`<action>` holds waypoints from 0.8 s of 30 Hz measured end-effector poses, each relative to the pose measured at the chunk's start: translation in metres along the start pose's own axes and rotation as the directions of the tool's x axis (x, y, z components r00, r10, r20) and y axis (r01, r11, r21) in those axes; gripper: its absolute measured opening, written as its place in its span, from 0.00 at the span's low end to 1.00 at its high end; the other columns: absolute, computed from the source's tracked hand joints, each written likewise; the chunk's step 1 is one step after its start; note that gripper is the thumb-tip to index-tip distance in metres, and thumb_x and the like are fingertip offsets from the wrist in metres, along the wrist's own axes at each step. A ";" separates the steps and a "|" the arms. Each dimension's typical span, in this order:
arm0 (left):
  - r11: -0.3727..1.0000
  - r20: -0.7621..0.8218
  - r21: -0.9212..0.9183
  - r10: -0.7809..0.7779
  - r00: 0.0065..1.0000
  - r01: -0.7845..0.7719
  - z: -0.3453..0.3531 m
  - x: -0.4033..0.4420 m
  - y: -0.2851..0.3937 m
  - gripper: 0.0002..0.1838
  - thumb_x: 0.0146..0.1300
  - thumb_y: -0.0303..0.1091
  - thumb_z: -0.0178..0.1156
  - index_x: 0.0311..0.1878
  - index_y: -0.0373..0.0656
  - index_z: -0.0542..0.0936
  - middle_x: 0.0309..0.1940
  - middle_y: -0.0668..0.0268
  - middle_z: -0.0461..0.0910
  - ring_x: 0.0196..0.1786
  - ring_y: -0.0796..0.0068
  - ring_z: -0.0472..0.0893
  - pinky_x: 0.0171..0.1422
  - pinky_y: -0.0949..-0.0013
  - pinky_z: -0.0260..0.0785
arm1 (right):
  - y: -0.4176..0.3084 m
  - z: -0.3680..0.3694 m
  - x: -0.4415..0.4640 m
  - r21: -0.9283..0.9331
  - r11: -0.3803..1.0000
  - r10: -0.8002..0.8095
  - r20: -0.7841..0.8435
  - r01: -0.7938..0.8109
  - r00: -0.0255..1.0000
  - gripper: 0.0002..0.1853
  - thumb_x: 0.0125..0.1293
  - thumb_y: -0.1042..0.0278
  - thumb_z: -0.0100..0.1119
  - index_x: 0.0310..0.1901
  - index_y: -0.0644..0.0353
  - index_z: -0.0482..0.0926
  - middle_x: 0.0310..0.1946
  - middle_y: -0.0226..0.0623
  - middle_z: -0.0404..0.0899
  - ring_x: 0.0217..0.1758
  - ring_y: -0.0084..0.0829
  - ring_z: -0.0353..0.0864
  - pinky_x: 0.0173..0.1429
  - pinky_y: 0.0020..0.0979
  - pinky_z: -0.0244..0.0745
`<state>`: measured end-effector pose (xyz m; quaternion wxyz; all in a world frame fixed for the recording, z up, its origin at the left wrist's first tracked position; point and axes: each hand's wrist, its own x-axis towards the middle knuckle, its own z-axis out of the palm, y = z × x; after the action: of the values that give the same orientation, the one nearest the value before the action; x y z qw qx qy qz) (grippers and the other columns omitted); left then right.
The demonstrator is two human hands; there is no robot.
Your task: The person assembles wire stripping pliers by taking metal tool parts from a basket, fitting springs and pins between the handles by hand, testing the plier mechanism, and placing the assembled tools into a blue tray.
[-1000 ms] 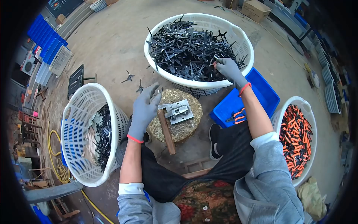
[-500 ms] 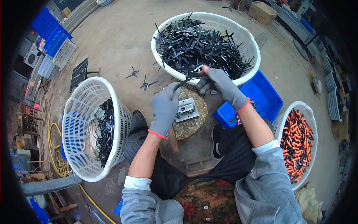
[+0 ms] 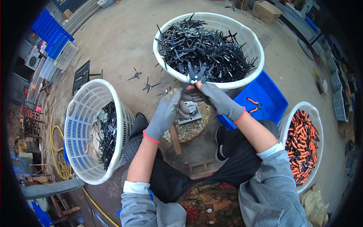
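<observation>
- The big white basket (image 3: 247, 41), upper centre of the frame, brims with black metal parts (image 3: 204, 45); standing straight ahead, it seems placed for an easy reach.
- The smaller white basket (image 3: 81, 140), left of the frame, holds more black parts along one side, apparently kept separate by a basket of their own.
- The basket of orange-handled tools (image 3: 302, 143), lower right, stands close beside the leg, likely to save stretching.
- The blue tray (image 3: 273, 92), right of centre, lies low beside the knee with a few orange-handled tools in it.
- The stone block (image 3: 194, 130), mid-frame, sits between the feet, probably as a firm, low work surface.
- The right hand (image 3: 221, 100) pinches a black piece (image 3: 194, 72) at its joint, thumb on top, so its arms fan out clear at the near rim.
- The left hand (image 3: 166, 113) is half curled just below; whether it grips the piece too, I cannot tell.
- The metal fixture (image 3: 190, 120) rests on the block, partly hidden under the hands.
</observation>
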<state>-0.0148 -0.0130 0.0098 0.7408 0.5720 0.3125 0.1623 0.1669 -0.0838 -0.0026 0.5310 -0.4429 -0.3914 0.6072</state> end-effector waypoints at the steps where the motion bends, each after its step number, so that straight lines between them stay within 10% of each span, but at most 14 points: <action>1: 0.999 0.008 0.050 -0.018 1.000 0.018 -0.001 0.001 -0.001 0.29 0.72 0.52 0.38 0.45 0.29 0.74 0.20 0.66 0.73 0.23 0.75 0.77 0.30 0.75 0.71 | 0.001 -0.002 0.001 0.035 0.999 -0.016 -0.010 0.017 1.000 0.27 0.71 0.45 0.41 0.54 0.64 0.72 0.50 0.36 0.75 0.53 0.26 0.74 0.57 0.31 0.68; 6: 0.995 0.115 0.094 -0.055 0.992 0.045 0.008 -0.003 -0.002 0.31 0.71 0.53 0.37 0.44 0.30 0.76 0.22 0.61 0.77 0.23 0.74 0.79 0.28 0.75 0.72 | 0.009 0.002 0.005 0.365 0.929 -0.105 0.109 0.059 0.989 0.29 0.71 0.45 0.39 0.58 0.65 0.67 0.48 0.41 0.76 0.53 0.31 0.75 0.58 0.33 0.68; 15: 0.917 0.356 0.395 -0.201 0.913 0.048 0.010 -0.005 0.007 0.21 0.68 0.43 0.48 0.41 0.31 0.78 0.25 0.59 0.81 0.27 0.71 0.81 0.37 0.73 0.74 | 0.011 0.019 0.006 0.208 0.976 0.096 -0.131 -0.068 0.987 0.14 0.69 0.56 0.51 0.33 0.57 0.69 0.23 0.26 0.68 0.25 0.21 0.70 0.31 0.24 0.69; 18: 0.962 0.074 0.260 -0.100 0.992 0.078 -0.021 -0.009 0.017 0.21 0.66 0.43 0.52 0.47 0.29 0.76 0.35 0.58 0.81 0.38 0.69 0.82 0.45 0.70 0.74 | 0.006 0.010 0.006 0.228 0.972 0.084 -0.079 -0.064 0.993 0.10 0.67 0.60 0.54 0.38 0.59 0.72 0.27 0.29 0.74 0.28 0.21 0.75 0.32 0.24 0.71; 21: 0.962 -0.011 0.140 0.237 0.971 -0.233 -0.040 -0.012 0.015 0.27 0.63 0.44 0.57 0.55 0.28 0.71 0.47 0.55 0.78 0.49 0.67 0.78 0.56 0.67 0.69 | -0.009 0.015 -0.003 0.179 0.983 0.035 -0.004 -0.034 0.999 0.13 0.65 0.61 0.56 0.44 0.61 0.74 0.30 0.31 0.78 0.33 0.22 0.78 0.31 0.23 0.69; 24: 0.966 0.047 0.120 0.225 0.973 -0.229 -0.033 -0.012 0.012 0.33 0.60 0.46 0.60 0.60 0.29 0.67 0.53 0.55 0.74 0.56 0.66 0.74 0.63 0.66 0.63 | -0.010 0.017 -0.004 0.069 0.995 0.066 0.036 -0.068 0.997 0.14 0.64 0.59 0.57 0.42 0.62 0.74 0.28 0.30 0.77 0.30 0.21 0.77 0.29 0.21 0.67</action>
<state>-0.0435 0.0078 0.0193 0.6853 0.6518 0.2422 0.2167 0.1542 -0.0866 0.0126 0.5189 -0.4266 -0.3636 0.6454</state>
